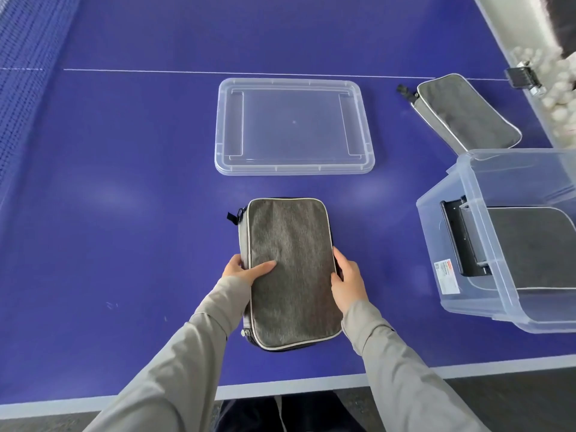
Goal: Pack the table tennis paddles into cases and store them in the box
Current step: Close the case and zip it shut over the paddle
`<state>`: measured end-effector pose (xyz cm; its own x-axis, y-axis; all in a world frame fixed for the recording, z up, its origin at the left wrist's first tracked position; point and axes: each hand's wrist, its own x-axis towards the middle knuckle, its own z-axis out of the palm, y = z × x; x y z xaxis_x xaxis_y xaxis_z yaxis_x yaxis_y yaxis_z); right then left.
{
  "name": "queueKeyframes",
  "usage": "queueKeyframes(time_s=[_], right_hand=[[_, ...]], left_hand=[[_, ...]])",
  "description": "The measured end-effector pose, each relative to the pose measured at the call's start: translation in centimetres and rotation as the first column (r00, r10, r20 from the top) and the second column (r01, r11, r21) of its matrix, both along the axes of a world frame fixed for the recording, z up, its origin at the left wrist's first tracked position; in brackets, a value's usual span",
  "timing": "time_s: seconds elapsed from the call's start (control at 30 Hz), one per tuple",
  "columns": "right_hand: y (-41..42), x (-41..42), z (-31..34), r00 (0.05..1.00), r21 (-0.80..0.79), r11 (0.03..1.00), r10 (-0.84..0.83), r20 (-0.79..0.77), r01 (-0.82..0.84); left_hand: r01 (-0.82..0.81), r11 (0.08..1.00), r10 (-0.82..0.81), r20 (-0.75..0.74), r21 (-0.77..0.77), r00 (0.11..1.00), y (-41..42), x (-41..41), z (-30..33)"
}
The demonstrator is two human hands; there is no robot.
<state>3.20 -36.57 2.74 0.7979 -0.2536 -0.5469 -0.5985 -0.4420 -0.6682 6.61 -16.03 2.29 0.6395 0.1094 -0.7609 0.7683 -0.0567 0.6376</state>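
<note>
A grey fabric paddle case [290, 244] with pale piping lies flat on the blue table near the front edge, zipped shut. My left hand [244, 269] grips its left edge, thumb resting on top. My right hand [347, 280] holds its right edge. A clear plastic box [436, 219] stands at the right with a grey case [536, 247] lying inside it. Another grey case [467, 112] lies at the back right beyond the box. No paddle is visible.
The box's clear lid [227, 126] lies flat in the middle of the table, beyond the held case. A blue net [21, 88] runs along the left. White balls [558, 88] fill a container clamped at the far right edge. The table's front edge [280, 391] is close to me.
</note>
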Motion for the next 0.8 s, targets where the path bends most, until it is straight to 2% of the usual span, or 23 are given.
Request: queueKeyframes(time_s=[0.17,0.27,0.33,0.4,0.47,0.57,0.67,0.8], right_hand=[[0.1,0.1,0.4,0.999,-0.059,0.998,0.005,0.046,-0.002],[0.5,-1.1,1.5,0.969,-0.277,0.956,-0.030,0.244,0.099],[0.9,-2.8,2.7,0.907,-0.418,0.891,0.019,0.421,0.176],[1.4,-5.3,3.5,0.811,-0.459,0.863,0.108,0.575,0.211],[2.5,-7.7,4.1,0.732,-0.460,0.871,0.197,0.653,0.176],[4.7,-9.4,4.2,0.691,-0.445,0.889,0.257,0.675,0.105],[6.2,-8.9,4.3,0.721,-0.425,0.892,0.193,0.665,0.152],[6.3,-7.8,4.4,0.772,-0.502,0.840,0.175,0.611,0.206]], left_hand=[[-0.066,0.996,0.071,0.090,-0.057,0.993,-0.7,-0.7,0.4],[-0.143,0.986,0.152,0.098,-0.088,0.984,-1.4,-1.0,0.9],[-0.227,0.968,0.236,0.081,-0.106,0.968,-2.1,-1.1,1.4],[-0.343,0.930,0.353,0.057,-0.132,0.934,-2.7,-1.1,1.8],[-0.454,0.877,0.463,0.028,-0.155,0.886,-3.4,-0.8,2.3],[-0.564,0.808,0.573,0.005,-0.169,0.820,-4.4,-0.2,3.4],[-0.645,0.746,0.655,0.011,-0.167,0.755,-5.0,0.1,4.5],[-0.698,0.692,0.709,-0.012,-0.184,0.705,-5.7,-0.1,5.8]])
